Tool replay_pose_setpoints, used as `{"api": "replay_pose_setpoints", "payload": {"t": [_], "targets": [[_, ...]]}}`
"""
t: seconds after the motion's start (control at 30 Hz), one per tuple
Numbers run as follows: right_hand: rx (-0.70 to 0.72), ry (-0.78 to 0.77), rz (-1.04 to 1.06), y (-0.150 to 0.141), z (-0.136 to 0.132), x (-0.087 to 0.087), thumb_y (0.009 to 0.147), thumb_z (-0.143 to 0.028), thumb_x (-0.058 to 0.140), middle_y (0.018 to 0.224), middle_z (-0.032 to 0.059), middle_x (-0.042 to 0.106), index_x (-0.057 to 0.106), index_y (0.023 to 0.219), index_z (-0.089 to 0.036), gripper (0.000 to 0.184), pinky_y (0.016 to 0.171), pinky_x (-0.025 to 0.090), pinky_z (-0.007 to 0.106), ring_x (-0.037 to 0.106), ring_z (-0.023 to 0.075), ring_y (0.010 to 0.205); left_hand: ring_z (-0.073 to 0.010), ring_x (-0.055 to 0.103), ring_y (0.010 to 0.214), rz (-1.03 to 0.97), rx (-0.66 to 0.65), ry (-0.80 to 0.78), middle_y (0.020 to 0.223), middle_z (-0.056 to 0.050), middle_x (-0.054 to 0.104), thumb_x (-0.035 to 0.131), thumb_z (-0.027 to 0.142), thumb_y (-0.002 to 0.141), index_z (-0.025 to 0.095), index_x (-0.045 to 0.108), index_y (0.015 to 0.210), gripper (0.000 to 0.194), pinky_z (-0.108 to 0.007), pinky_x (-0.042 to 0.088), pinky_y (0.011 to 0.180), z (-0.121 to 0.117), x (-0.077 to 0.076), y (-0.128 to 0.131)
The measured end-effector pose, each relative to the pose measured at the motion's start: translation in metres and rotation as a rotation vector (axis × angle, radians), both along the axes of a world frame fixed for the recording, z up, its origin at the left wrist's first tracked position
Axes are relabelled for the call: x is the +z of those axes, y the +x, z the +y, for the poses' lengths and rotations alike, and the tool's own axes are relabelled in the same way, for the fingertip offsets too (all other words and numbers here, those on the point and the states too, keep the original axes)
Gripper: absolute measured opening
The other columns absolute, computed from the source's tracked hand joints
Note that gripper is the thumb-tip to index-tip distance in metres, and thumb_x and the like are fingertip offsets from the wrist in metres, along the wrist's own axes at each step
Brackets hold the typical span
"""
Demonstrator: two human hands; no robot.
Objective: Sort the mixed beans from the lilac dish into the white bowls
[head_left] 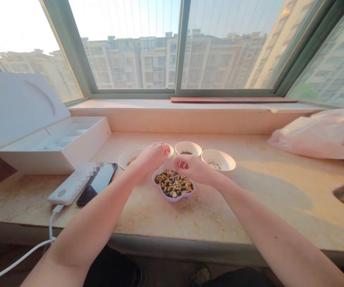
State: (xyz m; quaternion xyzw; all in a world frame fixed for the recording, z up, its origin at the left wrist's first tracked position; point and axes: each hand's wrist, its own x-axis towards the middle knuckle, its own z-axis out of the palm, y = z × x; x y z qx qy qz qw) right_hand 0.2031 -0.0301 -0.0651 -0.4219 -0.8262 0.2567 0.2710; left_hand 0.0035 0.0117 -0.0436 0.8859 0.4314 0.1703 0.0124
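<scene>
My left hand (157, 153) is over a white bowl (170, 150) and hides most of it. Its fingers are curled together, and whatever they may hold is too small to make out. Above the back edge of a purple, scalloped dish (174, 198) is my right hand (191, 166), thumb and fingers pinched. The dish holds mixed yellow and black beans (173, 184) with a few pale pieces. Behind my right hand, a white bowl (188, 143) has dark beans at its bottom. Another bowl (227, 161) to its right contains a few pale bits. A bowl (126, 155) at left has something reddish inside.
An open white box (85, 139) stands at the left. In front of it lie a white power bank (67, 191) with a cable (51, 227) and a black phone (98, 185). A pinkish plastic bag (324, 135) rests at the right, below the window.
</scene>
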Motion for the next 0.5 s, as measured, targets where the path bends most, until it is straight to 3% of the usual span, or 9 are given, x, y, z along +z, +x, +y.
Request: {"api": "replay_pose_setpoints", "payload": {"t": [0.2, 0.33, 0.5], "targets": [[-0.4, 0.156, 0.024, 0.021, 0.018, 0.007, 0.082, -0.023, 0.059, 0.081, 0.0009, 0.069, 0.061, 0.078, -0.022, 0.005, 0.067, 0.042, 0.029, 0.057, 0.0175, 0.072, -0.0182, 0.066, 0.086, 0.152, -0.179, -0.163, 0.093, -0.004, 0.074, 0.052, 0.009, 0.086, 0.021, 0.076, 0.093, 0.028, -0.026, 0.048, 0.078, -0.015, -0.001, 0.008], [-0.468, 0.162, -0.055, 0.027, 0.027, 0.001, 0.084, -0.018, 0.057, 0.086, 0.0026, 0.072, 0.064, 0.08, -0.023, 0.009, 0.07, 0.042, 0.03, 0.06, 0.0195, 0.078, -0.0185, 0.067, 0.084, 0.24, -0.248, -0.266, 0.097, -0.004, 0.075, 0.058, 0.007, 0.08, 0.027, 0.077, 0.102, 0.035, -0.025, 0.048, 0.073, -0.021, -0.005, 0.01], [-0.491, 0.193, -0.141, 0.026, 0.031, -0.003, 0.087, -0.016, 0.055, 0.098, 0.0055, 0.075, 0.068, 0.086, -0.024, 0.015, 0.075, 0.043, 0.033, 0.065, 0.0232, 0.09, -0.0163, 0.067, 0.08, 0.205, -0.254, -0.246, 0.093, -0.001, 0.077, 0.06, 0.007, 0.08, 0.029, 0.079, 0.095, 0.032, -0.022, 0.047, 0.072, -0.021, -0.011, 0.011]]}}
